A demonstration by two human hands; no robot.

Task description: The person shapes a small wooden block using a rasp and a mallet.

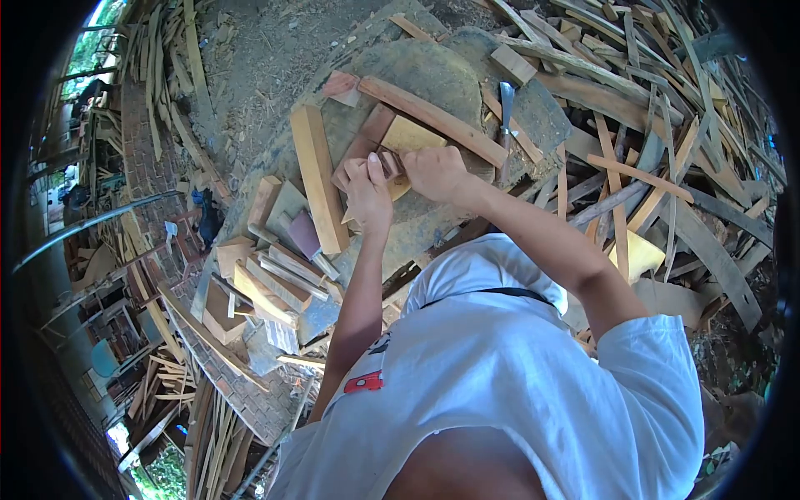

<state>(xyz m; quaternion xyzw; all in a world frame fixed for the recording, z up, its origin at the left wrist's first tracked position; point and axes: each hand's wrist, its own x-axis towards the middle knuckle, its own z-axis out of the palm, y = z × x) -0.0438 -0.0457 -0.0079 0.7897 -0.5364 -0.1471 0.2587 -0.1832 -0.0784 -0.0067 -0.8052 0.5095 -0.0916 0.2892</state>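
Note:
My left hand (367,192) is closed around a small brown wood block (389,164), thumb lying on top of it. Right beside it, my right hand (434,172) has its fingers curled against the block. A thin dark sliver shows near those fingers, but what they grip is hidden. Under and behind both hands lie a yellowish board (412,136) and a reddish-brown board (372,133). A long reddish wooden bar (437,122) slants past the right hand. To the left hand's left is a thick pale wooden beam (317,179).
Everything rests on a broad grey-brown slab (417,62). A blue-handled tool (507,108) lies at its right, below a squared block (512,65). Offcuts (267,292) crowd the lower left. Heaped strips and planks (642,167) fill the right side.

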